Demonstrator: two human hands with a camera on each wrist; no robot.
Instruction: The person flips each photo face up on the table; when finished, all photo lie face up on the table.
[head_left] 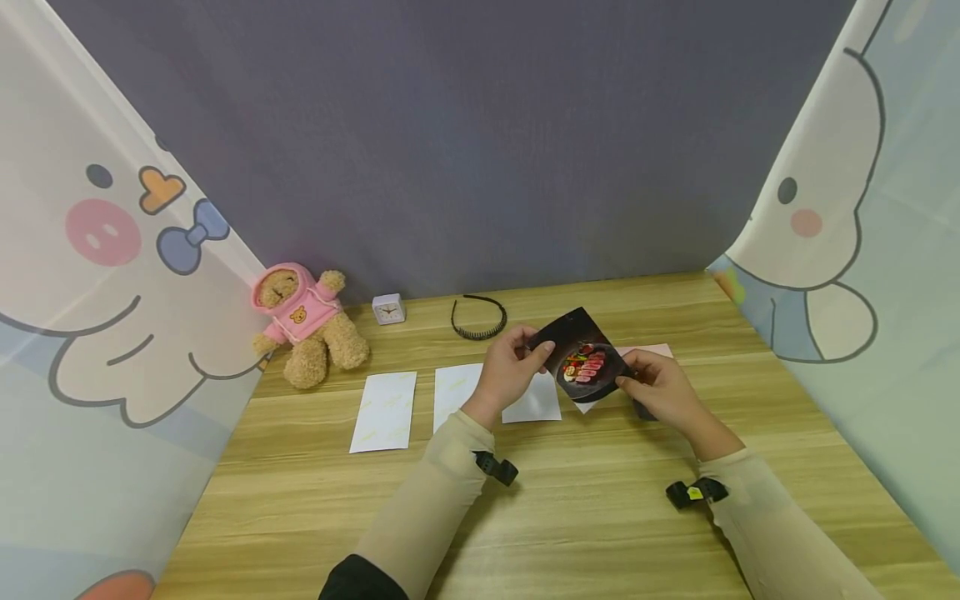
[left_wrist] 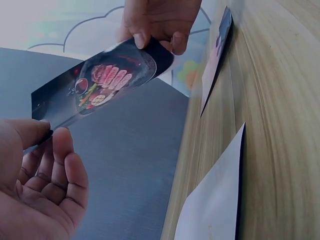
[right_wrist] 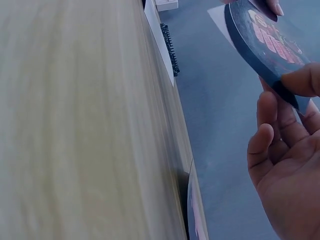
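Observation:
Both hands hold a dark picture card (head_left: 570, 354) printed with sliced meat and vegetables on a plate, raised above the table. My left hand (head_left: 508, 371) pinches its left edge between thumb and fingers. At the lower right corner my right hand (head_left: 660, 390) pinches it too, thumb on the printed face. The card looks bowed in the right wrist view, its picture (right_wrist: 275, 37) partly cut off by the frame. Beneath lies a pinkish card (head_left: 658, 349), mostly hidden by the held card and right hand. White cards (head_left: 384, 412) lie in a row leftward, two partly covered by the left arm and hand.
A teddy bear (head_left: 307, 321) in a pink hoodie sits at the table's back left. Beside it stand a small white clock (head_left: 388, 309) and, farther right, a black toothed headband (head_left: 478, 333). A grey partition (head_left: 465, 150) rises behind the wooden table (head_left: 570, 533).

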